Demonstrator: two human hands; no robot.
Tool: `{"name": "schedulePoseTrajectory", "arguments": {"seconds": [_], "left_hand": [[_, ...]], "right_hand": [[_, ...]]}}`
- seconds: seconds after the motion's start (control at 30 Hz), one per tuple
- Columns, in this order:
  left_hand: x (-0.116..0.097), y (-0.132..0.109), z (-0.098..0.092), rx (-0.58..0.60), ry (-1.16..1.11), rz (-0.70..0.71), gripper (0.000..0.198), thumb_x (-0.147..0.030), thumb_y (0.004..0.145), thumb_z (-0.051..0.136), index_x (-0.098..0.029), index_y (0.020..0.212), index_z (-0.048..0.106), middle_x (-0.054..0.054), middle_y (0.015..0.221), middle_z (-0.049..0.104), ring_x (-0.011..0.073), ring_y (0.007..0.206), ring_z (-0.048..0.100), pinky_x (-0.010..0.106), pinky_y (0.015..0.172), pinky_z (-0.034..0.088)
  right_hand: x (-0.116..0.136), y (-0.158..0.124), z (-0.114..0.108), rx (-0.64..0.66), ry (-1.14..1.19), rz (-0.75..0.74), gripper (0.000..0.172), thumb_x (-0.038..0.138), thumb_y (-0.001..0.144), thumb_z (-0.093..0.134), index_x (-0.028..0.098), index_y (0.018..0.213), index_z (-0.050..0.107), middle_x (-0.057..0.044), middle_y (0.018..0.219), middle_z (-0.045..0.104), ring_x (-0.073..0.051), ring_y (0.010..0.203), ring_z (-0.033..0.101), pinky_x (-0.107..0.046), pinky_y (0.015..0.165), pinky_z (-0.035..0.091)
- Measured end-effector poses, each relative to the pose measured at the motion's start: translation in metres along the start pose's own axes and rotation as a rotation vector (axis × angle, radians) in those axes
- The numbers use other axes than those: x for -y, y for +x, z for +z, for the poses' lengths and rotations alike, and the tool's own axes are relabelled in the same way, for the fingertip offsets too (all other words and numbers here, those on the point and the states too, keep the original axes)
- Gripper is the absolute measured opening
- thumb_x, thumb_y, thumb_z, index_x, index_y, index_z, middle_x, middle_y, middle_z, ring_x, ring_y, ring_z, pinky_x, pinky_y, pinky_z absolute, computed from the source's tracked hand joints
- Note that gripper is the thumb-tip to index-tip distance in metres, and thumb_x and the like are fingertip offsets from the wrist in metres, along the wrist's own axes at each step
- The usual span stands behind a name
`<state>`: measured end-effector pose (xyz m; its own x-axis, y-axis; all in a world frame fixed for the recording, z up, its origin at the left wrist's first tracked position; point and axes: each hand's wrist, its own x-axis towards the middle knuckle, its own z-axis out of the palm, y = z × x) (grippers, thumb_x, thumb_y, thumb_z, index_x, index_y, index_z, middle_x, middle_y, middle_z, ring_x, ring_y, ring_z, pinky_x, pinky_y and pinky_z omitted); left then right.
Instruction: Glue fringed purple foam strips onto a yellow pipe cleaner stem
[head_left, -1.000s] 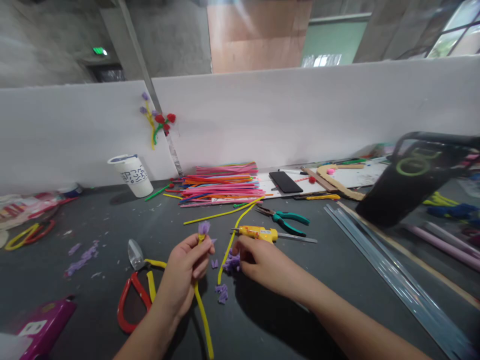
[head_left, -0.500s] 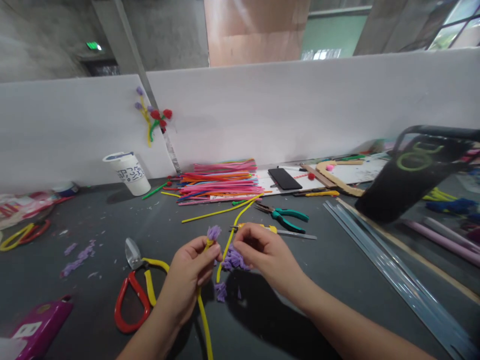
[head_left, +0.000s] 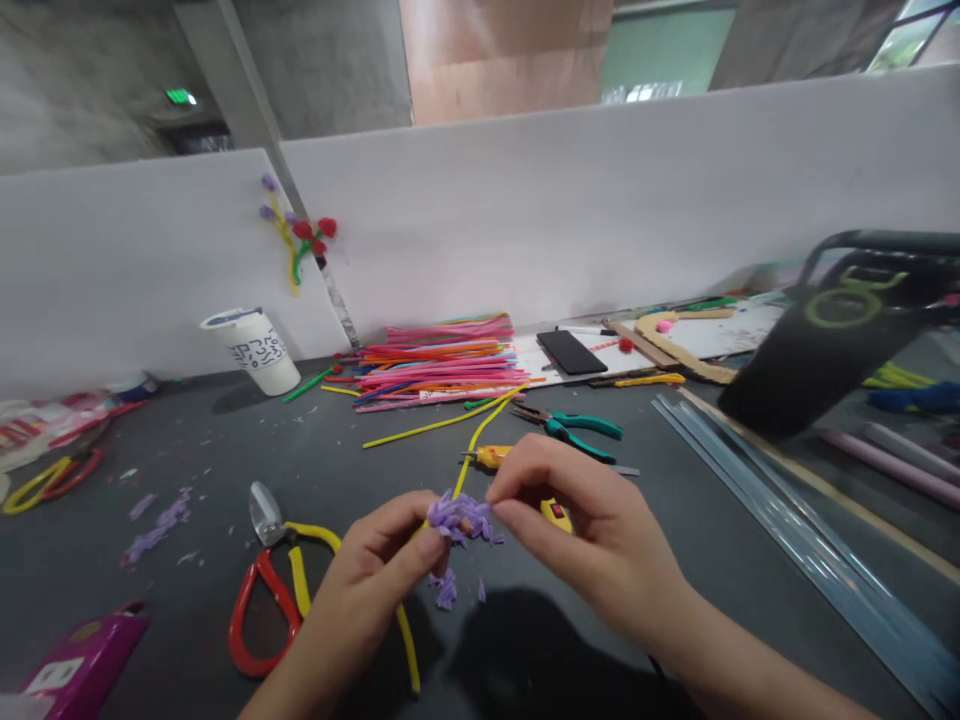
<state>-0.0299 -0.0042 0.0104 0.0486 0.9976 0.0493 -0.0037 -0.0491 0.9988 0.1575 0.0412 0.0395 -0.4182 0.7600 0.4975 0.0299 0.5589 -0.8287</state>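
Note:
My left hand (head_left: 375, 570) is closed around a yellow pipe cleaner (head_left: 406, 645) whose tip carries a purple fuzzy tuft (head_left: 459, 514). My right hand (head_left: 592, 530) pinches the same purple tuft from the right, thumb and forefinger together. The two hands meet above the dark table (head_left: 187, 440). Small purple scraps (head_left: 445, 590) lie on the table just beneath them. A yellow glue gun (head_left: 495, 457) lies right behind my right hand, partly hidden by it.
Red-handled scissors (head_left: 259, 600) lie to the left, green-handled pliers (head_left: 581, 432) behind. A stack of coloured pipe cleaners (head_left: 442, 365), a white cup (head_left: 255, 348), a black phone (head_left: 571, 352) and long clear sticks (head_left: 780, 530) surround the hands. A white partition (head_left: 600, 200) closes the back.
My right hand lifted from the purple scraps on the table and came up to the stem's tip. Both hands now pinch a bigger purple tuft, nearer to me.

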Motion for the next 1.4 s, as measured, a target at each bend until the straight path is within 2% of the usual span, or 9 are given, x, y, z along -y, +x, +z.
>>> {"name": "schedulePoseTrajectory", "arguments": {"seconds": [0.13,0.3,0.53,0.73,0.8,0.9,1.0,1.27,1.4], "left_hand": [[-0.004,0.0,-0.001,0.049,0.141,0.093,0.014,-0.037,0.078,0.065,-0.026,0.077,0.072,0.0,0.068,0.054,0.0144,0.062,0.047,0.023,0.057,0.038],[-0.009,-0.002,0.0,0.102,0.259,0.206,0.011,-0.034,0.081,0.061,-0.028,0.08,0.071,0.002,0.071,0.057,0.0184,0.066,0.053,0.027,0.06,0.039],[-0.009,-0.006,0.012,-0.054,0.248,0.241,0.019,-0.044,0.076,0.064,-0.034,0.087,0.076,0.003,0.069,0.058,0.0188,0.061,0.053,0.028,0.054,0.038],[-0.01,-0.005,0.014,-0.105,0.284,0.301,0.02,-0.044,0.076,0.065,-0.037,0.091,0.076,0.005,0.072,0.062,0.02,0.066,0.056,0.029,0.058,0.043],[-0.009,-0.004,0.009,-0.057,0.334,0.366,0.021,-0.037,0.08,0.062,-0.035,0.097,0.075,0.005,0.074,0.062,0.0198,0.067,0.057,0.028,0.057,0.044],[-0.005,-0.001,0.0,0.091,0.413,0.505,0.03,-0.023,0.084,0.057,-0.032,0.111,0.068,0.005,0.078,0.061,0.0181,0.068,0.059,0.025,0.055,0.045],[-0.002,-0.001,-0.005,0.108,0.469,0.533,0.035,-0.017,0.084,0.056,-0.03,0.115,0.064,0.003,0.081,0.059,0.0156,0.07,0.058,0.023,0.056,0.045],[-0.008,-0.004,-0.001,0.062,0.526,0.45,0.027,-0.019,0.085,0.055,-0.032,0.106,0.068,0.0,0.078,0.058,0.0134,0.067,0.056,0.022,0.059,0.044],[-0.008,-0.003,0.0,0.004,0.531,0.406,0.024,-0.018,0.086,0.054,-0.031,0.1,0.069,-0.001,0.077,0.058,0.0138,0.069,0.056,0.022,0.063,0.043]], "right_hand": [[0.008,-0.004,-0.003,0.037,-0.117,-0.173,0.014,0.01,0.085,0.053,0.022,0.08,0.057,0.0,0.074,0.058,-0.013,0.067,0.053,-0.025,0.061,0.043],[0.01,-0.005,-0.005,0.067,-0.179,-0.2,0.013,0.009,0.084,0.054,0.022,0.079,0.055,0.001,0.072,0.056,-0.012,0.065,0.053,-0.024,0.061,0.044],[0.012,-0.005,-0.006,0.101,-0.248,-0.257,0.014,0.008,0.081,0.053,0.021,0.078,0.054,0.0,0.069,0.057,-0.013,0.063,0.053,-0.024,0.057,0.045],[0.014,-0.005,-0.005,0.139,-0.32,-0.307,0.012,0.011,0.085,0.051,0.017,0.078,0.06,-0.005,0.071,0.061,-0.015,0.065,0.055,-0.025,0.061,0.047],[0.013,-0.005,-0.004,0.134,-0.312,-0.314,0.011,0.011,0.085,0.052,0.016,0.083,0.061,-0.005,0.073,0.062,-0.015,0.067,0.056,-0.025,0.063,0.047],[0.011,-0.005,-0.003,0.076,-0.227,-0.324,0.01,0.009,0.084,0.054,0.015,0.087,0.061,-0.004,0.075,0.061,-0.013,0.068,0.055,-0.023,0.062,0.045],[0.009,-0.005,-0.003,0.067,-0.186,-0.303,0.01,0.007,0.083,0.053,0.013,0.083,0.061,-0.003,0.075,0.06,-0.012,0.067,0.054,-0.022,0.062,0.043],[0.005,-0.004,-0.002,0.111,-0.155,-0.197,0.011,0.01,0.086,0.052,0.015,0.082,0.061,-0.001,0.074,0.058,-0.01,0.066,0.052,-0.021,0.062,0.041],[0.004,0.001,-0.004,0.014,-0.078,-0.051,0.01,0.01,0.082,0.055,0.017,0.079,0.061,0.001,0.071,0.058,-0.01,0.063,0.052,-0.02,0.058,0.041]]}}
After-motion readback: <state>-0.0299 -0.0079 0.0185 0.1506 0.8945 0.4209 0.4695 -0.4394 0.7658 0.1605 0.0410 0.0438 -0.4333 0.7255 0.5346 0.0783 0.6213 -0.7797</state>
